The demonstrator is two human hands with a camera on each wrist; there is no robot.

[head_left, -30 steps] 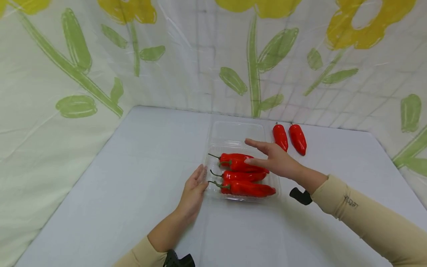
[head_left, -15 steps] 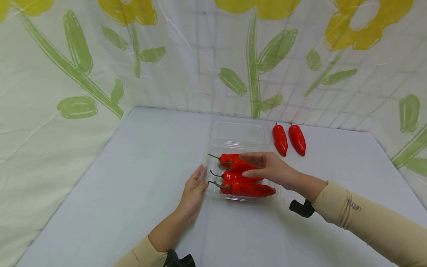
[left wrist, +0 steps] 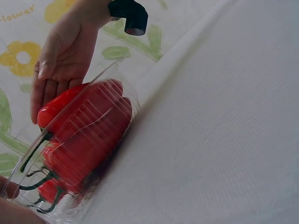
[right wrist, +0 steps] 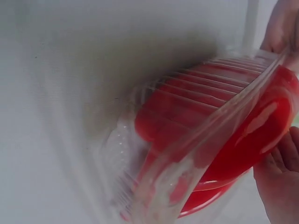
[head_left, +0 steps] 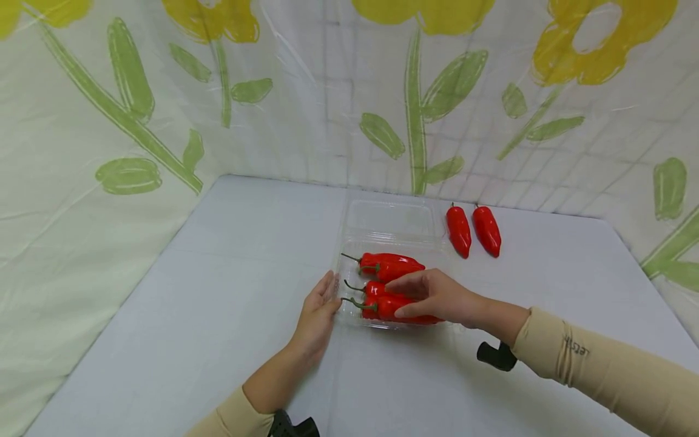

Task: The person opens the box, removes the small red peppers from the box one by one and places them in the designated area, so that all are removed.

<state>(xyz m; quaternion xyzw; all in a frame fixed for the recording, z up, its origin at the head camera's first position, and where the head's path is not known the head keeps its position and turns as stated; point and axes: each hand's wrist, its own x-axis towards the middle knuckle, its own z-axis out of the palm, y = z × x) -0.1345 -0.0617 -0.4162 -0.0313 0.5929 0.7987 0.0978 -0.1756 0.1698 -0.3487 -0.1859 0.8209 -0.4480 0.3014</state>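
Note:
Red peppers with green stems lie side by side in a clear plastic clamshell container (head_left: 349, 243), which is tilted back open. My left hand (head_left: 314, 318) rests against the container's left side, its fingers fairly straight and the thumb at the rim. My right hand (head_left: 439, 297) reaches over the front pepper (head_left: 386, 308), fingers lightly bent, thumb low over it. The right fingertips overlap the pepper behind, whose stem end (head_left: 372, 288) shows. Farther back in the container sits another pepper (head_left: 395, 268). In the left wrist view the right palm (left wrist: 70, 60) faces the top pepper (left wrist: 58, 109).
Two loose red peppers, one left (head_left: 458, 230) and one right (head_left: 486, 230), lie on the white table (head_left: 246, 255) beyond the container's right side. The container's lid (head_left: 390, 217) lies flat toward the back. A flower-printed curtain (head_left: 306, 91) hangs behind the table.
My right hand has moved from the back peppers toward the front one, its fingers drawing closer together. The left hand and the container have stayed put.

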